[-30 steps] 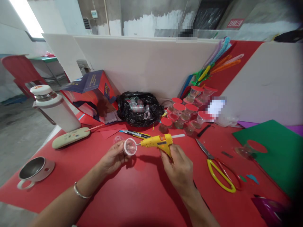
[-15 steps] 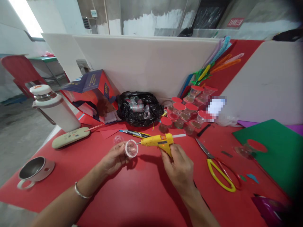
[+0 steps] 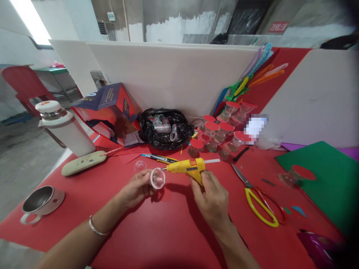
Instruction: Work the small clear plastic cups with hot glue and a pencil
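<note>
A small clear plastic cup [image 3: 157, 178] is pinched in my left hand [image 3: 140, 188], its round mouth turned toward me. My right hand [image 3: 211, 196] is wrapped round the grip of a yellow hot glue gun [image 3: 183, 167]. The gun's nozzle points left and meets the cup's upper rim; whether it touches cannot be made out. A white glue stick [image 3: 212, 161] pokes from the back of the gun. Behind my left hand a clear plastic lid or cup [image 3: 140, 166] lies on the red tabletop [image 3: 134, 239].
Behind my hands lie a utility knife [image 3: 159, 158] and a black bag [image 3: 146, 136] of plastic cups. Several red-topped cup pieces [image 3: 212, 127] stand at centre right. Scissors [image 3: 259, 203] and green sheets [image 3: 322, 179] lie right; a mug [image 3: 43, 203], case [image 3: 84, 163] and flask [image 3: 66, 129] left.
The cup in my left hand has shifted slightly right and turned, so the nozzle now meets its top edge instead of its upper right side. The glue gun has hardly moved.
</note>
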Motion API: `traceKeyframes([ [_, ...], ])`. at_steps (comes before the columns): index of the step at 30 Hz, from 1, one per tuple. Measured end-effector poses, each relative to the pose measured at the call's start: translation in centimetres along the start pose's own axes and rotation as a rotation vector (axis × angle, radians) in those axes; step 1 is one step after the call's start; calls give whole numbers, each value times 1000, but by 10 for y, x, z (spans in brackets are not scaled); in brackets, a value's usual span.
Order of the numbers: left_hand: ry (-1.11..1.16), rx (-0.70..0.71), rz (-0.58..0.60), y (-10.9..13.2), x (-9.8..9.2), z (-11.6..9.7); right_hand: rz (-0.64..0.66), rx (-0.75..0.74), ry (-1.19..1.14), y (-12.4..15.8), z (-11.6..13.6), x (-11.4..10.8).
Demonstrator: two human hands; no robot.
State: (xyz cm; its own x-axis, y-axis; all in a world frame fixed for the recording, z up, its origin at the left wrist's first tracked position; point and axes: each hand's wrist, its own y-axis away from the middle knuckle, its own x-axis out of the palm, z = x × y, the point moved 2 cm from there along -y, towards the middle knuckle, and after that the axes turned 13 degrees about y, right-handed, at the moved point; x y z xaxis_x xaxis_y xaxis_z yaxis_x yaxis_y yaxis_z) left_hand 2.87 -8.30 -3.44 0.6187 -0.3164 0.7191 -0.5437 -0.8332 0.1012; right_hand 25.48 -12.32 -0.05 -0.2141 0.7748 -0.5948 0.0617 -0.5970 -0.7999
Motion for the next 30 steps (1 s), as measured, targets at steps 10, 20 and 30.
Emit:
traceKeyframes([
  [10, -33, -18, -35, 0, 0, 2, 11, 7, -27, 0, 2, -1],
  [20, -24, -25, -56, -2, -3, 4, 29, 34, -96, 0, 5, -2],
  [30, -22, -16, -57, -1, 4, 0, 36, 41, -137, -4, 10, -7],
])
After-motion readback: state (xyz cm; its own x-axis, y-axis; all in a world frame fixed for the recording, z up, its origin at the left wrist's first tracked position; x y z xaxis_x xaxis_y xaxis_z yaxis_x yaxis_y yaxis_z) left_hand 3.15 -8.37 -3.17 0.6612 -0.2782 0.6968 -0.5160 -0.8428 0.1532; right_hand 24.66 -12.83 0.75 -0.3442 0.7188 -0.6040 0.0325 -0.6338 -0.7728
